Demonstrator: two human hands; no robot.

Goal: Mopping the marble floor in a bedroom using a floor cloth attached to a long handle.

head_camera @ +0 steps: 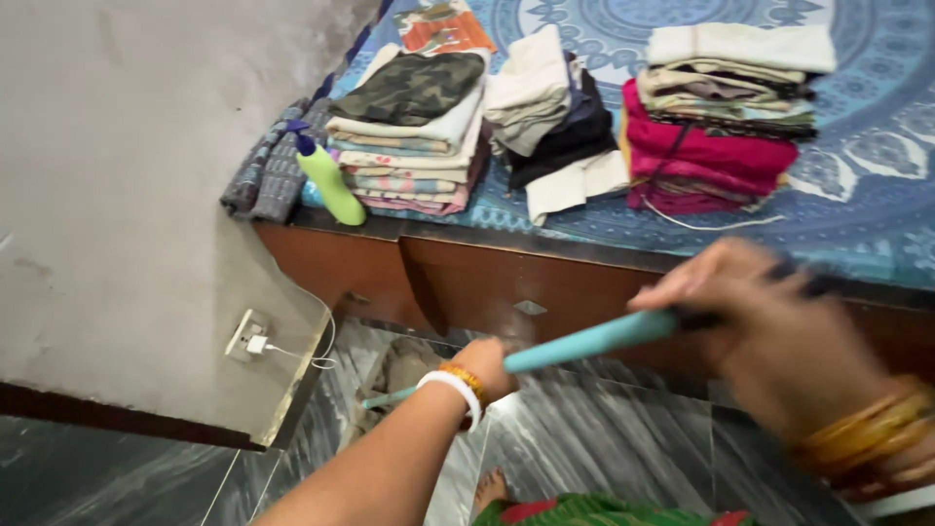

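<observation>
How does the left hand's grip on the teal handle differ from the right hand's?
The left hand grips the teal handle low down, near the floor; the right hand grips its upper end, by the dark grip. The left hand shows sharp, the right hand blurred. The left wrist wears a white and an orange bangle, the right wrist several gold ones. Both hands are closed around the same handle.

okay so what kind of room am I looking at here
Most likely a bedroom at home: a wooden bed with a blue patterned bedsheet, stacks of folded clothes on it, and a marble-look floor beneath.
</observation>
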